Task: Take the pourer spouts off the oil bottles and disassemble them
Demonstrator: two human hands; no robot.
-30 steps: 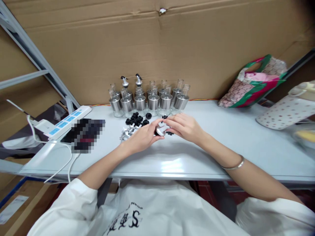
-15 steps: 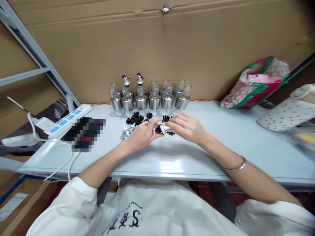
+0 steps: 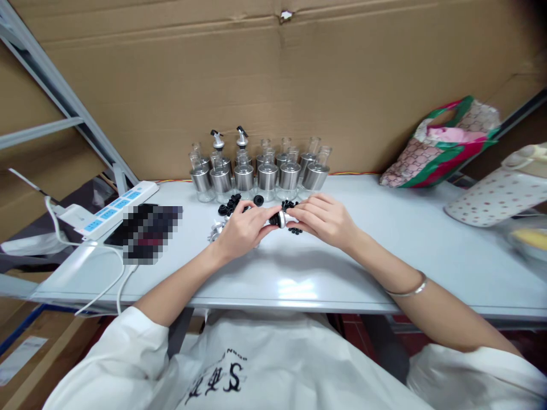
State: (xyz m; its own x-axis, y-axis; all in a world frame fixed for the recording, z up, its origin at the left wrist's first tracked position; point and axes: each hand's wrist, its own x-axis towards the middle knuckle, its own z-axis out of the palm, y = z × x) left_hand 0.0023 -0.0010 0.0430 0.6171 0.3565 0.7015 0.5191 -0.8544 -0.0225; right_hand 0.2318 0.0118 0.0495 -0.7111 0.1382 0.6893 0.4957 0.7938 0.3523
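Note:
Between my two hands is a bottle pourer with a silver body and a black ribbed stopper [image 3: 276, 220], held level just above the table. The fingertips of my left hand [image 3: 241, 232] close on its black end. My right hand [image 3: 328, 222] grips the silver end, and its fingers hide the tip. Black rubber stoppers [image 3: 231, 204] and silver spout pieces [image 3: 216, 229] lie by my left hand, partly covered by it. Small black parts [image 3: 294, 230] sit beneath and behind my right fingers.
Glass bottles with steel sleeves [image 3: 267, 177] stand in rows at the back; two have pourers [image 3: 242, 136] on top. At left are a power strip [image 3: 122, 208], cables and a pixelated dark item [image 3: 149, 233]. A patterned bag [image 3: 427, 156] and a dotted white container [image 3: 491, 193] are at right.
The pourer has turned from a tilt to nearly level, and more of its black ribbed stopper shows. My left hand has shifted its fingers along it; my right hand has barely moved.

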